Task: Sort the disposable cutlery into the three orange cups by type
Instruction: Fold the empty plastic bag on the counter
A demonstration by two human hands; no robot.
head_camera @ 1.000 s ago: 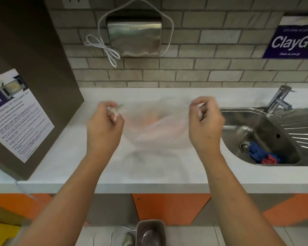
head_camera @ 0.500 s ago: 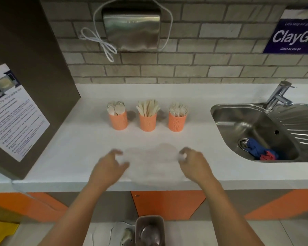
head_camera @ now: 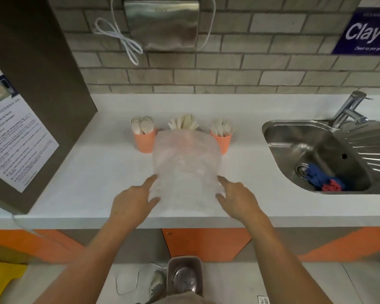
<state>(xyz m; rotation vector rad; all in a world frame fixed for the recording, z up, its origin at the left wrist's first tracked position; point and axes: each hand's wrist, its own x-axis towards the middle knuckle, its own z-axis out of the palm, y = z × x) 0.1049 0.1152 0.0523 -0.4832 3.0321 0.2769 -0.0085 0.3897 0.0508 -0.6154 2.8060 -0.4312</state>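
Observation:
Three orange cups stand in a row at the back of the white counter. The left cup [head_camera: 144, 140] holds spoons and the right cup [head_camera: 223, 140] holds forks. The middle cup is hidden behind a translucent plastic bag [head_camera: 185, 167]; only its knives [head_camera: 183, 122] show above the bag. My left hand [head_camera: 132, 200] touches the bag's lower left edge with index finger and thumb straight. At the lower right edge, my right hand [head_camera: 239, 197] does the same. The bag looks blurred.
A steel sink [head_camera: 316, 154] with a blue and red cloth [head_camera: 325, 182] lies to the right, below a tap [head_camera: 349, 108]. A brown cabinet with a notice [head_camera: 20, 132] borders the counter on the left. A hand dryer [head_camera: 161, 23] hangs on the brick wall.
The bag was held up in front of the cups, then lowered to the counter's front. Now it reaches forward to the cups, and both hands have moved forward with their fingers straightened.

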